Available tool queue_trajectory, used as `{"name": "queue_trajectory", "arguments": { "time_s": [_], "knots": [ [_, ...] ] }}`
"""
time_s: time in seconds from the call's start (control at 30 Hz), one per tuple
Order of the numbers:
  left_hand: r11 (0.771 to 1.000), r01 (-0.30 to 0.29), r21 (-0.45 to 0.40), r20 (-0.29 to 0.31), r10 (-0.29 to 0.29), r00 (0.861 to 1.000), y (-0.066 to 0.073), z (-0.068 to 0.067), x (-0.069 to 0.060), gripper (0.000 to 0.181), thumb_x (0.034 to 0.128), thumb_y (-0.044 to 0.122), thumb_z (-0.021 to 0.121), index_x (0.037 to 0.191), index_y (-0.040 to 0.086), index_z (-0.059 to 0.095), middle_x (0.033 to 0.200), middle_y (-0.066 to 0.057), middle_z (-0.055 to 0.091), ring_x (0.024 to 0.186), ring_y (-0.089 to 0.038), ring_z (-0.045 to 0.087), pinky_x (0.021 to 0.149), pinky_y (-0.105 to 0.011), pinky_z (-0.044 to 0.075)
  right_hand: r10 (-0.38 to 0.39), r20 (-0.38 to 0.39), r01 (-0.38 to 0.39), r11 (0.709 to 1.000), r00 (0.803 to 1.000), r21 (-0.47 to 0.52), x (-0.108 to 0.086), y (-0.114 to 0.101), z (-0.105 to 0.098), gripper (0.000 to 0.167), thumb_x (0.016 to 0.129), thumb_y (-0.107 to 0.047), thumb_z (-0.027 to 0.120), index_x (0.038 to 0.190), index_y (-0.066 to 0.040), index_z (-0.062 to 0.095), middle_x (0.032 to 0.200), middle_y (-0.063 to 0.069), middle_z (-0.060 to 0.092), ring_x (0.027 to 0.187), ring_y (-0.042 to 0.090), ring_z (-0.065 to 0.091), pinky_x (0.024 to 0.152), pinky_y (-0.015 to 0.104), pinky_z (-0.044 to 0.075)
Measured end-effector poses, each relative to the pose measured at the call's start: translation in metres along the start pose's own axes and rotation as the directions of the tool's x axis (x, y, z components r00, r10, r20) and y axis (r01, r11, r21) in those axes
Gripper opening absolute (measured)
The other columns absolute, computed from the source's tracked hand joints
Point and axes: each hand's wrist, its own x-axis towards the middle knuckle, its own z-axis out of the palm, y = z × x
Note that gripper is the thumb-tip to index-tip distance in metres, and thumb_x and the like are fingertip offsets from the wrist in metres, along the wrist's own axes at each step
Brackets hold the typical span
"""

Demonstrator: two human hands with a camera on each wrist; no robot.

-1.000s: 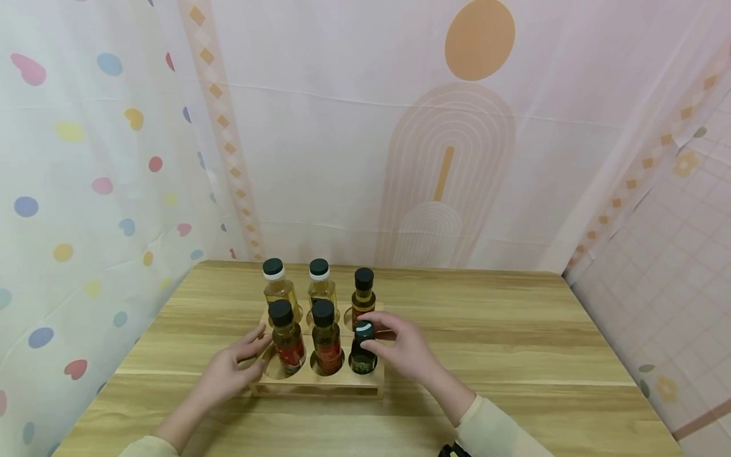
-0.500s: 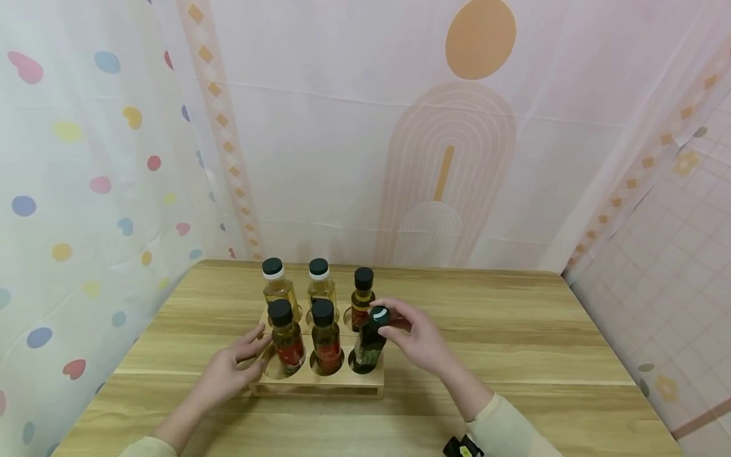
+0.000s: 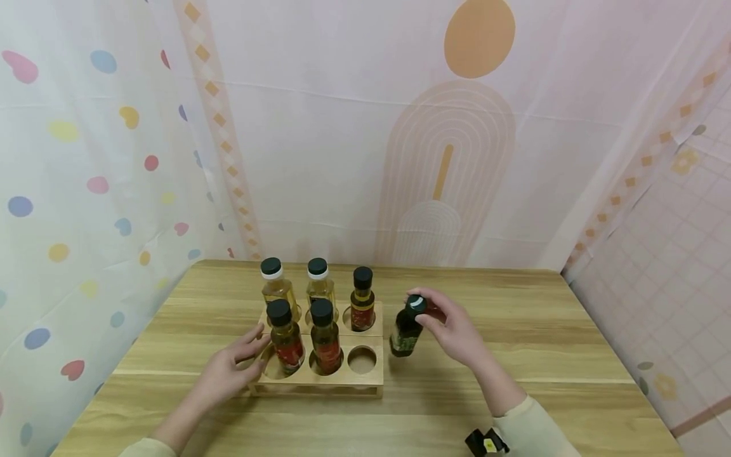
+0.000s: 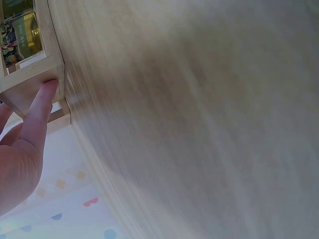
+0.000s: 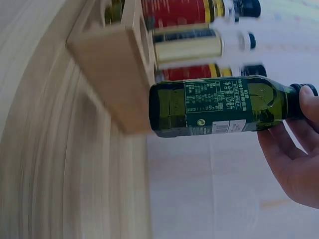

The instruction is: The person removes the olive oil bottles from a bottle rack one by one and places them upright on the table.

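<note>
Right of the wooden bottle rack (image 3: pixel 356 383), my right hand (image 3: pixel 454 333) grips a dark green glass bottle (image 5: pixel 214 107) by its cap and neck. The bottle is slightly tilted and raised off the table, its printed label showing in the right wrist view. My left hand (image 3: pixel 228 374) rests on the rack's left side, with an extended finger (image 4: pixel 37 117) pressing the end panel in the left wrist view. Two red-labelled bottles with black caps, such as this bottle (image 3: pixel 325 346), stand in the front row. The front right hole (image 3: pixel 362 360) is bare.
In the back row stand two pale oil bottles (image 3: pixel 278 292) with dark green caps and a red-labelled bottle (image 3: pixel 362 308). A black object (image 3: pixel 485 442) is by the right sleeve. Patterned cloth (image 3: pixel 320 158) hangs behind the wooden table (image 3: pixel 514 355).
My right hand has lifted the green bottle out of the front right hole and carried it to the right, past the rack's edge. My left hand stays against the rack.
</note>
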Motion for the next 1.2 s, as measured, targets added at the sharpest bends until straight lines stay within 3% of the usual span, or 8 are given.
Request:
{"name": "queue_trajectory", "arguments": {
  "time_s": [0.13,0.57,0.93,1.2],
  "knots": [
    [1.0,0.008,0.0,0.004,-0.008,1.0,0.0,0.0,0.0,0.044,0.0876,0.005,0.072,0.129,-0.004,0.062,0.148,-0.021,0.044,0.127,-0.048,0.047,0.092,-0.052,0.049,0.027,-0.016,-0.027,0.999,1.0,-0.039,-0.006,0.011,-0.018,0.039,0.094,0.005,0.061,0.133,-0.003,0.058,0.124,0.015,0.064,0.109,0.027,0.062,0.091,0.032,0.053],
    [1.0,-0.005,-0.015,0.0,0.005,1.0,0.001,-0.002,0.001,0.044,0.0877,0.006,0.072,0.129,-0.004,0.062,0.148,-0.022,0.044,0.126,-0.049,0.046,0.089,-0.05,0.052,0.039,-0.063,-0.045,0.995,0.997,-0.09,-0.021,0.048,-0.077,0.037,0.097,0.006,0.057,0.134,0.002,0.055,0.127,0.026,0.06,0.104,0.006,0.06,0.085,0.016,0.049],
    [1.0,0.0,-0.006,-0.006,0.0,1.0,0.002,-0.001,0.001,0.044,0.0873,0.006,0.073,0.129,-0.003,0.063,0.147,-0.021,0.045,0.126,-0.048,0.047,0.089,-0.05,0.052,0.065,-0.071,-0.079,0.976,0.995,-0.204,-0.028,0.073,-0.116,0.035,0.098,0.001,0.058,0.133,0.003,0.055,0.121,0.024,0.063,0.1,0.005,0.059,0.077,0.018,0.048],
    [1.0,-0.003,-0.019,-0.009,0.003,1.0,0.002,-0.001,0.0,0.043,0.0875,0.006,0.072,0.129,-0.004,0.063,0.147,-0.021,0.045,0.127,-0.048,0.047,0.088,-0.047,0.054,0.067,-0.062,-0.079,0.974,0.996,-0.212,-0.029,0.085,-0.132,0.035,0.096,0.005,0.058,0.131,0.006,0.054,0.12,0.027,0.063,0.1,-0.001,0.058,0.077,0.019,0.05]
  ]
}}
